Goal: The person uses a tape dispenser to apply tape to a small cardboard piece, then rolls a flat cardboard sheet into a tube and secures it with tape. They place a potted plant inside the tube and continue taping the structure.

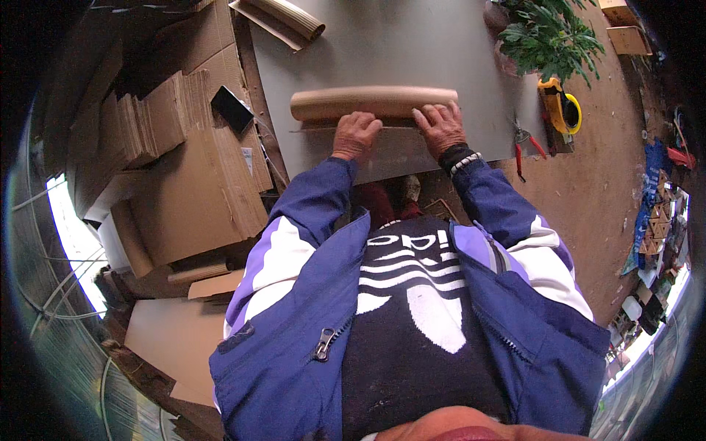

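A rolled sheet of brown cardboard (368, 99) lies crosswise on the grey tabletop (397, 51), its loose near edge turned toward me. My left hand (358, 135) is closed on that edge, left of the middle, with fingers curled over it. Near the right end, my right hand (441, 128) grips the same sheet, fingertips bent against the roll. The undersides of both hands are hidden. To the right of my right hand, red-handled pruning shears (523, 140) rest on the tabletop with their handles apart.
Another corrugated roll (287, 20) lies at the table's far left. A leafy green bunch (548, 37) and a yellow tape dispenser (560, 106) sit at the right edge. Flattened cardboard boxes (191, 195) are stacked on the left, with a dark phone-like slab (232, 109) on them.
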`<action>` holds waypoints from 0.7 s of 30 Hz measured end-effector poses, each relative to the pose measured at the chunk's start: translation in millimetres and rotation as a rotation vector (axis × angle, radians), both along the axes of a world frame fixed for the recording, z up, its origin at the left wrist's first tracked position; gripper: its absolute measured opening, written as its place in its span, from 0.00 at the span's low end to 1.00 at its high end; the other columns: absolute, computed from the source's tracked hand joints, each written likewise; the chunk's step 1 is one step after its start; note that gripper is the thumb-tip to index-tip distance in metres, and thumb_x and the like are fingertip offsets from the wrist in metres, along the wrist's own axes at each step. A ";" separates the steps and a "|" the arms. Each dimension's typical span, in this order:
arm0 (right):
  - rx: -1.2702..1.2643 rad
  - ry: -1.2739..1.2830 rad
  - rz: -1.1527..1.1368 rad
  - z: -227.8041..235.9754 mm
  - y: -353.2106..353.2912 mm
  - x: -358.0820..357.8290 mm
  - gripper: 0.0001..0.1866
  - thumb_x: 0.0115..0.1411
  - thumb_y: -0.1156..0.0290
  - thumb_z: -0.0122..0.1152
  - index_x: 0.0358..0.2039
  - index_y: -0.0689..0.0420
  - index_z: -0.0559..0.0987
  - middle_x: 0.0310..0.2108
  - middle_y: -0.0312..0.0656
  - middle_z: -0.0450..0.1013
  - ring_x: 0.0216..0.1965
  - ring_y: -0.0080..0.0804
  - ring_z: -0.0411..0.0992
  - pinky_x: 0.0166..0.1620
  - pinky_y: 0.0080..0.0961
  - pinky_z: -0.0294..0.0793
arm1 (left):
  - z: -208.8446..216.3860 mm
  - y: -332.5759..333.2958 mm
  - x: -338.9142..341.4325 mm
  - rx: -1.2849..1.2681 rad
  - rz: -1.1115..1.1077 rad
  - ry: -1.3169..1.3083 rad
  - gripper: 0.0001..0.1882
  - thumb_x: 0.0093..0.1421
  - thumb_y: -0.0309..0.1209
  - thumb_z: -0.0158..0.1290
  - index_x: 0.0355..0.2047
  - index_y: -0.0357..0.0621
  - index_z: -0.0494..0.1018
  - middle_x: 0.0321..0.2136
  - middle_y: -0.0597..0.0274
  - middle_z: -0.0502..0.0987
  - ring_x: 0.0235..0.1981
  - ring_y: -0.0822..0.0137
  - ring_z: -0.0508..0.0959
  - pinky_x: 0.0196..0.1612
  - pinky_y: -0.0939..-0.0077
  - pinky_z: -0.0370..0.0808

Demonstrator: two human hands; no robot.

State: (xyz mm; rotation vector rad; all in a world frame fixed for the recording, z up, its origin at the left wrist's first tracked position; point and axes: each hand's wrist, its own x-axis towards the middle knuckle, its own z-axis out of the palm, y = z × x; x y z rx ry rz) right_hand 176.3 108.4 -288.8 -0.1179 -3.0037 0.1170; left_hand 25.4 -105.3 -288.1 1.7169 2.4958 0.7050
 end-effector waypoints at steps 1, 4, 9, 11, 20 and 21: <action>0.000 -0.001 0.018 1.2 -3.2 0.5 0.26 0.57 0.65 0.57 0.58 0.45 0.72 0.49 0.38 0.71 0.53 0.38 0.68 0.63 0.57 0.57 | 3.2 -5.2 -1.0 -0.048 0.007 -0.011 0.13 0.50 0.31 0.57 0.39 0.52 0.75 0.36 0.66 0.76 0.41 0.59 0.76 0.45 0.59 0.71; 0.025 -0.014 0.052 5.3 -20.6 4.8 0.26 0.57 0.67 0.54 0.58 0.44 0.73 0.44 0.38 0.72 0.48 0.34 0.70 0.63 0.55 0.58 | 10.8 -3.3 -1.6 -0.272 0.035 -0.219 0.12 0.55 0.33 0.57 0.40 0.54 0.75 0.35 0.65 0.77 0.44 0.58 0.77 0.44 0.58 0.73; -0.216 -0.517 -0.021 4.5 -18.5 -6.0 0.12 0.61 0.68 0.51 0.46 0.49 0.75 0.33 0.44 0.77 0.39 0.42 0.78 0.42 0.47 0.74 | 16.3 8.5 6.0 -0.469 -0.021 -0.500 0.14 0.59 0.36 0.55 0.45 0.53 0.75 0.38 0.59 0.77 0.43 0.54 0.78 0.45 0.57 0.74; -0.303 -0.469 0.092 8.1 -10.9 -9.7 0.07 0.62 0.64 0.52 0.39 0.50 0.74 0.31 0.45 0.78 0.37 0.46 0.78 0.37 0.44 0.74 | 20.0 3.8 6.0 -0.516 -0.200 -0.223 0.16 0.59 0.37 0.56 0.48 0.53 0.74 0.40 0.56 0.76 0.41 0.53 0.78 0.41 0.55 0.75; -0.325 -0.240 0.122 61.4 1.4 -20.9 0.10 0.59 0.61 0.59 0.34 0.53 0.75 0.33 0.44 0.75 0.37 0.46 0.76 0.39 0.44 0.75 | 48.4 -10.3 -15.3 -0.093 -0.109 -0.003 0.17 0.55 0.36 0.59 0.44 0.50 0.72 0.35 0.57 0.74 0.39 0.53 0.76 0.39 0.59 0.74; -0.403 -0.350 0.076 64.7 2.5 -25.3 0.09 0.60 0.62 0.58 0.34 0.53 0.75 0.32 0.45 0.75 0.37 0.47 0.76 0.38 0.45 0.75 | 52.3 -11.5 -15.3 -0.016 -0.077 0.183 0.17 0.54 0.37 0.60 0.44 0.49 0.72 0.33 0.57 0.74 0.39 0.53 0.76 0.38 0.59 0.74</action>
